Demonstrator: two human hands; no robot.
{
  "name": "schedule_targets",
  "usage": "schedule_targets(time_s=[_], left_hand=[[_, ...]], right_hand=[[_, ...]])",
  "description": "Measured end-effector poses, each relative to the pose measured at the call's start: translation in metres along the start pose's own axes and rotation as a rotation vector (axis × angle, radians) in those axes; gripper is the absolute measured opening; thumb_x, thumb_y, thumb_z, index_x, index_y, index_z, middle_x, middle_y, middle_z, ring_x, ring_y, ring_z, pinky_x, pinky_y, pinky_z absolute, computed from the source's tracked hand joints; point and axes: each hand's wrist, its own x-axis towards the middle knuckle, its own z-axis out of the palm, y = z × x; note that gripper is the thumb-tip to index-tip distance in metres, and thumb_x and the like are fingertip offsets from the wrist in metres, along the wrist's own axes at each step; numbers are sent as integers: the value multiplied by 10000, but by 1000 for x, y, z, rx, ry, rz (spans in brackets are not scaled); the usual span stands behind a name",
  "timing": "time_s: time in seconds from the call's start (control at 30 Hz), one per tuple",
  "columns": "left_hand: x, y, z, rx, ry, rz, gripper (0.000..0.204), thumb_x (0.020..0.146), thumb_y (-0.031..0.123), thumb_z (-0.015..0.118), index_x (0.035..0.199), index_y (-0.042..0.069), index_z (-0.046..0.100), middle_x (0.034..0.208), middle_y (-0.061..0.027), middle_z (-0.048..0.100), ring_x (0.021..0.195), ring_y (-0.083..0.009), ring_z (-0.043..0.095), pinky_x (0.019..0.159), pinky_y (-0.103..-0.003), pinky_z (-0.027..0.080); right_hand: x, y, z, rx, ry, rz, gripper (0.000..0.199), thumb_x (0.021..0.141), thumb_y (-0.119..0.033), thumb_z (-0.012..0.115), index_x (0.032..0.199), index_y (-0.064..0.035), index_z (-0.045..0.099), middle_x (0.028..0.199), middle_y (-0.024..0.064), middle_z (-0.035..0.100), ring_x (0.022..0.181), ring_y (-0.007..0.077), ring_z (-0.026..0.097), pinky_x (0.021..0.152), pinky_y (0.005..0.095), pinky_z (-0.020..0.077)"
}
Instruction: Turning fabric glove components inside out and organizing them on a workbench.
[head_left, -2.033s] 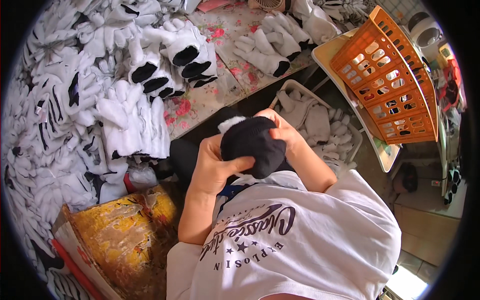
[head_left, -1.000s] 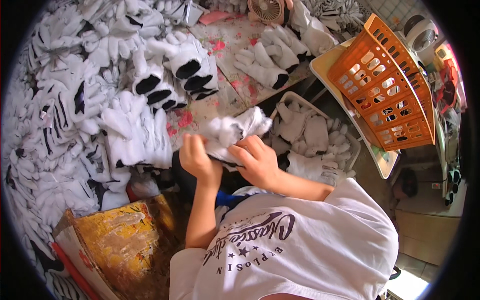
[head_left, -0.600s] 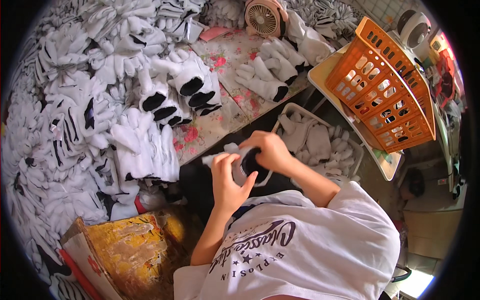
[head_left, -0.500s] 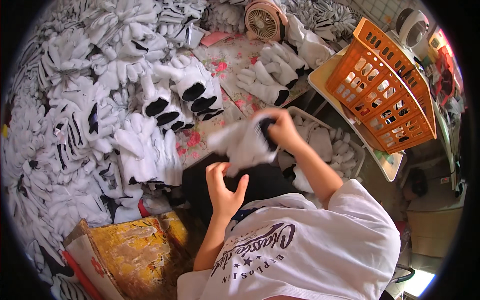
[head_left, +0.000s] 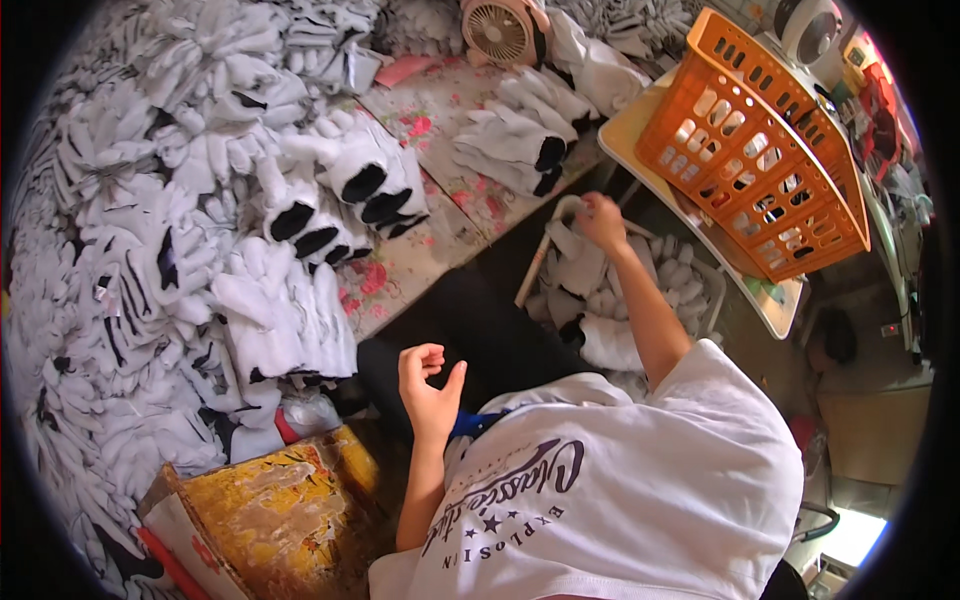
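Note:
My right hand is at the far left corner of a pale basket, its fingers curled near the rim. Whether anything is between them is hidden. Below that hand, white fluffy gloves fill the basket. My left hand hovers over my dark-clothed lap, empty, thumb apart from its bent fingers. Left of it, a bundle of white gloves with black cuff openings sits at the edge of a flower-patterned surface. More stacked gloves lie behind, cuffs facing me.
A large heap of gloves covers the left side. An orange perforated crate stands on a small table at right. Another glove stack and a pink fan are at the back. A worn yellow box is near left.
My right hand has moved right and away from me to the basket; the white glove it held over my lap is gone from there. My left hand stays near my lap, slightly lower.

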Motion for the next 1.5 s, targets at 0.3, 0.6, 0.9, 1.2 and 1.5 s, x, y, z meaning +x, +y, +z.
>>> schedule_targets(time_s=[0.3,0.6,0.9,1.2,1.5], left_hand=[[3,3,8,-23,-50,-17,249,729,-36,730,919,25,581,879,-58,578,795,-160,592,719,-275,487],[-3,5,17,-23,-86,6,239,757,22,732,948,31,589,909,-61,571,790,-164,575,716,-279,476],[37,41,52,-77,-4,339,739,692,48,746,1324,1,367,1176,-192,448,1048,-345,503,928,-409,401],[25,38,37,117,298,416,563,725,-118,613,1268,-41,485,1123,-210,574,944,-378,585,850,-433,479],[27,39,22,364,400,649,396,710,-83,665,1085,-4,564,848,-123,569,771,-327,552,725,-388,463]], right_hand=[[-119,16,34,-321,-168,81,816,614,-339,823,1351,-231,490,1423,258,250,1319,482,236,1031,531,326],[-86,26,43,115,126,44,160,822,-93,620,961,-26,576,934,214,588,897,442,546,754,503,447],[-154,-176,-90,613,125,-907,419,638,164,542,1026,18,485,954,211,528,859,377,543,753,427,465],[-161,-228,-87,532,-39,-677,688,579,29,730,1237,-56,546,792,85,537,655,280,561,589,363,475],[-152,-246,-91,740,144,-825,311,642,2,748,887,6,558,1060,160,558,1097,333,578,864,403,490]])
